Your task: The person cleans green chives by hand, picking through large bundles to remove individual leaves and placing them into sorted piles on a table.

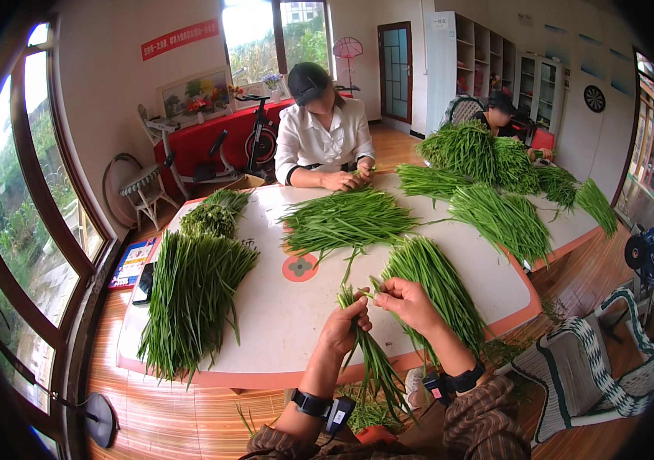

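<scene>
My left hand (347, 325) is closed round a thin bunch of garlic chives (377, 368), whose long green leaves hang down past the table's near edge. Close beside it, my right hand (411, 305) pinches a chive at the top end of that bunch, thumb against forefinger. A thick pile of chives (438, 287) lies just beyond and to the right of my right hand. Over to the left, a large heap of chives (192, 295) covers the table's left side, with a smaller bundle (215, 215) behind it. Across the middle lies another loose pile (350, 221).
The white table (281, 337) has a salmon-coloured rim. Opposite, a person in a white blouse (334, 134) handles chives; another person (499, 115) sits behind tall green heaps (469, 153) at the far right. A phone (143, 284) lies at the left edge. A woven chair (580, 368) stands at right.
</scene>
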Demonstrator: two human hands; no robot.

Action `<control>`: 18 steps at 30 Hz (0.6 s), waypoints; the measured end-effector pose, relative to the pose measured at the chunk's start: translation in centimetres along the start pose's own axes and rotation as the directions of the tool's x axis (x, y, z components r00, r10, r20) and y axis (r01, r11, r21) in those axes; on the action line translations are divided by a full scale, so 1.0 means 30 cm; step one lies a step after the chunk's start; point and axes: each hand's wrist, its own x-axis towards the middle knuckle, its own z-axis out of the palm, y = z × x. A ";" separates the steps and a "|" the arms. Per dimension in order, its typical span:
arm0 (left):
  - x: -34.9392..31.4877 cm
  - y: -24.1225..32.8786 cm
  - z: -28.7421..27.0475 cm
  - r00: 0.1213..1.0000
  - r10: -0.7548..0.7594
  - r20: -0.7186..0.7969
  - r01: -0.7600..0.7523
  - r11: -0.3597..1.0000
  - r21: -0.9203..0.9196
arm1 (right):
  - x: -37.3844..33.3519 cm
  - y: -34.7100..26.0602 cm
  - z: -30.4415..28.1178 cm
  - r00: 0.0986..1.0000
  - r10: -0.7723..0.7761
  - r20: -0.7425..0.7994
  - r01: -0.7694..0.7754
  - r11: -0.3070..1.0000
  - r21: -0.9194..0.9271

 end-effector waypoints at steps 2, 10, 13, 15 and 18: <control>0.026 -0.008 -0.017 0.998 -0.047 -0.032 0.047 0.999 -0.003 | -0.003 0.004 0.004 1.000 -0.005 0.004 0.005 1.000 0.014; 0.014 0.005 -0.023 0.998 0.039 -0.043 -0.037 0.999 0.039 | -0.005 0.110 -0.005 0.995 -0.003 -0.103 -0.004 0.998 -0.060; -0.003 0.015 -0.015 0.995 0.065 -0.070 -0.062 0.997 0.042 | -0.006 0.131 0.015 0.998 0.025 -0.062 -0.026 0.999 -0.022; -0.010 0.021 -0.022 0.992 0.085 -0.089 -0.082 0.996 0.042 | -0.010 0.137 0.026 0.998 0.061 -0.013 -0.061 0.998 0.015; -0.013 0.023 -0.034 0.993 0.093 -0.074 -0.090 0.995 0.042 | -0.001 0.181 0.035 0.998 0.048 0.035 -0.049 0.998 0.036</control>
